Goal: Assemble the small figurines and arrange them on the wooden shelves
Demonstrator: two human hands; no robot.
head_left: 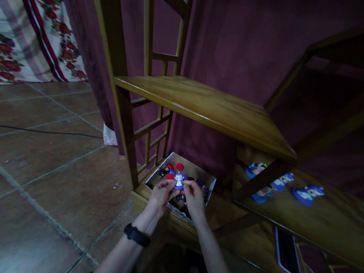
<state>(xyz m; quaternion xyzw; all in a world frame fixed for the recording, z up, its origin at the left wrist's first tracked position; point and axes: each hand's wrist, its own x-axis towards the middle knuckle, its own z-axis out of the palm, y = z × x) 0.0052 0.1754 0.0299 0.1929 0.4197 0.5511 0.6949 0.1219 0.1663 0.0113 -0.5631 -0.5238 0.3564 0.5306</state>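
A small blue and white figurine point(179, 181) is held up between my two hands, over an open cardboard box point(194, 169). My left hand point(163, 192) pinches its left side, and my right hand point(194, 195) grips its right side with closed fingers. Inside the box lie several more figurines point(166, 170), some with red and dark parts. A round red piece point(180, 167) shows just above the held figurine; whether it touches it I cannot tell. My hands hide part of the box's contents.
The box stands on the low board of a wooden shelf unit, beneath a shelf board point(205, 102). On the right-hand board are several blue figurines point(308, 194). A phone point(288, 253) lies lower right. A wooden post point(122, 86) rises at the left, beside the tiled floor point(33, 172).
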